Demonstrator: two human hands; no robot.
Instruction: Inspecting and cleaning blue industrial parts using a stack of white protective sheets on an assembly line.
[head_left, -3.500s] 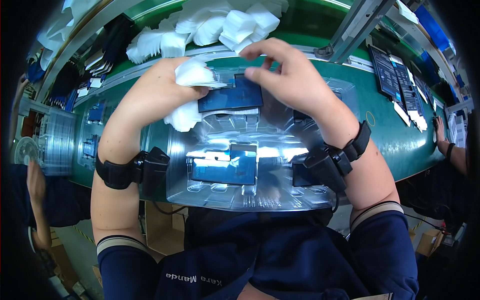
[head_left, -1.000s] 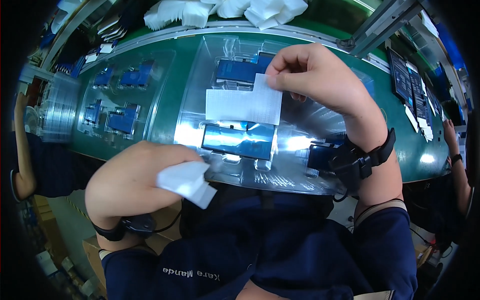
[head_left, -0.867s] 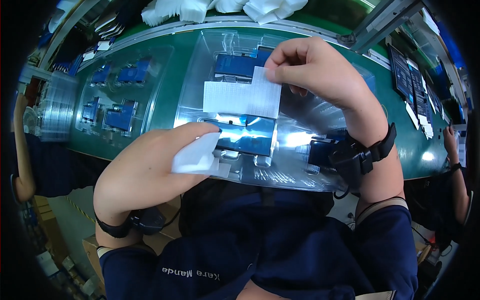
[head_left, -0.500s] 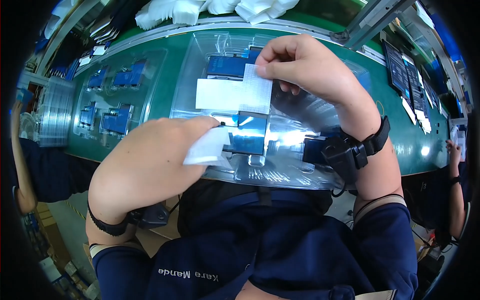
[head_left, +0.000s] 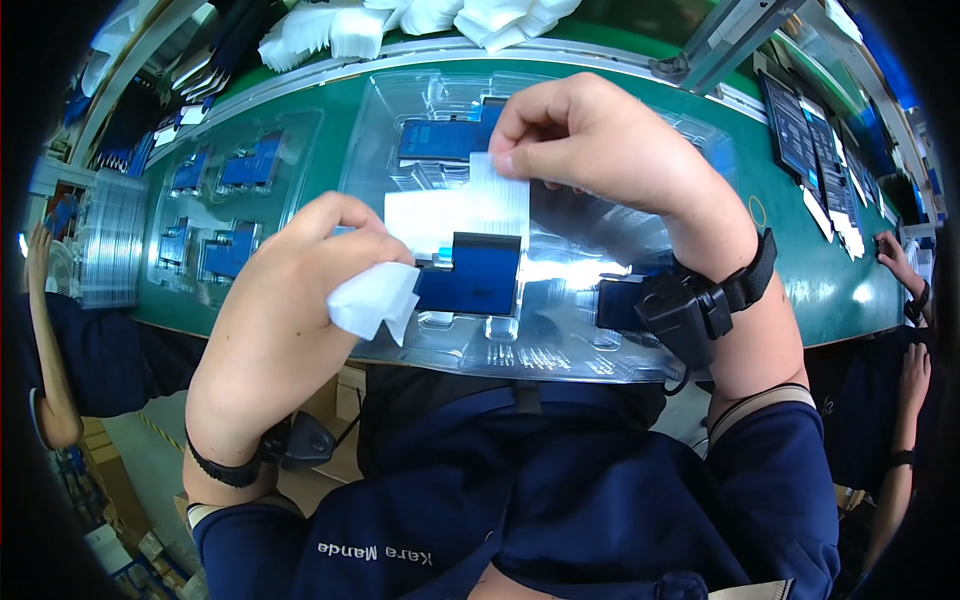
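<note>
My right hand (head_left: 590, 140) pinches the upper right part of a thin white L-shaped sheet (head_left: 435, 215) between thumb and fingertips. The sheet lies over the middle of a clear plastic tray (head_left: 440, 350), which holds flat dark-blue blocks. My left hand (head_left: 300, 260) is closed around several folded white sheets (head_left: 370, 300) that stick out below its palm. Its fingertips are near the L-shaped sheet's left edge; whether they touch it is hard to tell. Just below that sheet lies one blue block (head_left: 485, 275), and another blue block (head_left: 440, 138) shows above it.
A second clear tray (head_left: 290, 190) with several blue blocks lies on the green table at the left, beside stacked clear trays (head_left: 108, 240). White sheets (head_left: 350, 30) are heaped at the back. Dark panels (head_left: 790, 130) lie at the right. Other people's arms show at both sides.
The L-shaped sheet has shifted slightly down and left with my right hand, uncovering more of the upper block. My left hand has moved left and up, baring the lower block.
</note>
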